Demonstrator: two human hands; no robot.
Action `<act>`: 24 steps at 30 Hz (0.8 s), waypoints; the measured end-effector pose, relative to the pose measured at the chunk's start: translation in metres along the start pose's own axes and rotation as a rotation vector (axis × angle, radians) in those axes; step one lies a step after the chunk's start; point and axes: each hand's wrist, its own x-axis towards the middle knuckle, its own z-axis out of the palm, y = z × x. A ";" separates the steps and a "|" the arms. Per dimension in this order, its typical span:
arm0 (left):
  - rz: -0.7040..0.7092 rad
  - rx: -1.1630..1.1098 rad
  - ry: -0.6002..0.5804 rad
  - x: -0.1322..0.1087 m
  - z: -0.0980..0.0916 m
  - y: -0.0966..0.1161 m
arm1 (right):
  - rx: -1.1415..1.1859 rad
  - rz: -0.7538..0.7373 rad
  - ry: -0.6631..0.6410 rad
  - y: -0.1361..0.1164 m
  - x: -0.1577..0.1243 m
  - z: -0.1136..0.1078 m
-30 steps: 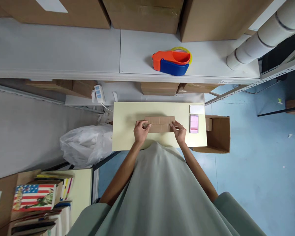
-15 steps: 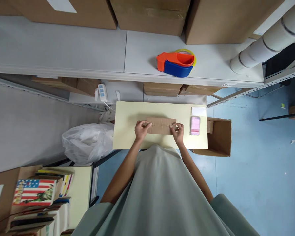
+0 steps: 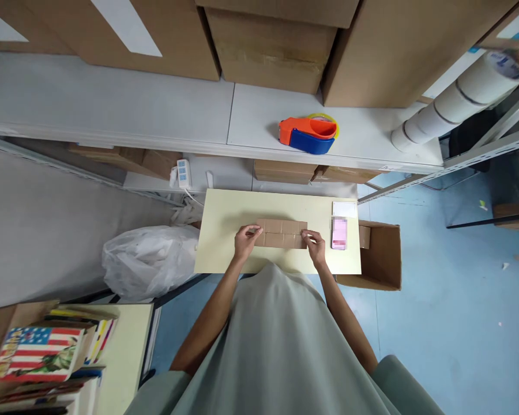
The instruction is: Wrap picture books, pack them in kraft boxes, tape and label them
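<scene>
A creased brown cardboard piece (image 3: 282,234), long and narrow with fold lines across it, is held level over the pale yellow table (image 3: 225,202). My left hand (image 3: 245,241) pinches its left end between thumb and fingers. At the opposite end, my right hand (image 3: 315,244) grips the right edge in the same way. Whether it is a flattened box or a folded sheet I cannot tell. To the right of my right hand lies a phone (image 3: 339,233) with a pink screen, just below a white card (image 3: 344,208).
An orange and blue tape dispenser (image 3: 308,134) and tape rolls (image 3: 458,101) sit on the shelf (image 3: 155,109) ahead, before large cartons (image 3: 268,52). An open cardboard box (image 3: 384,253) stands right of the table, a plastic bag (image 3: 149,262) left. Books (image 3: 43,351) fill the lower left.
The view has tilted, so the table and shelf appear lower. My right fingers have shifted slightly at the cardboard's right edge. Both hands still hold it.
</scene>
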 end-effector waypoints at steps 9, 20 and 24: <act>0.330 0.133 0.011 0.025 -0.027 0.072 | -0.166 -0.214 0.032 -0.090 0.029 -0.026; 0.771 0.038 0.060 0.053 -0.058 0.271 | -0.789 -0.748 0.114 -0.300 0.161 -0.026; 0.822 0.020 0.072 0.044 -0.062 0.287 | -1.012 -0.613 0.034 -0.307 0.191 -0.006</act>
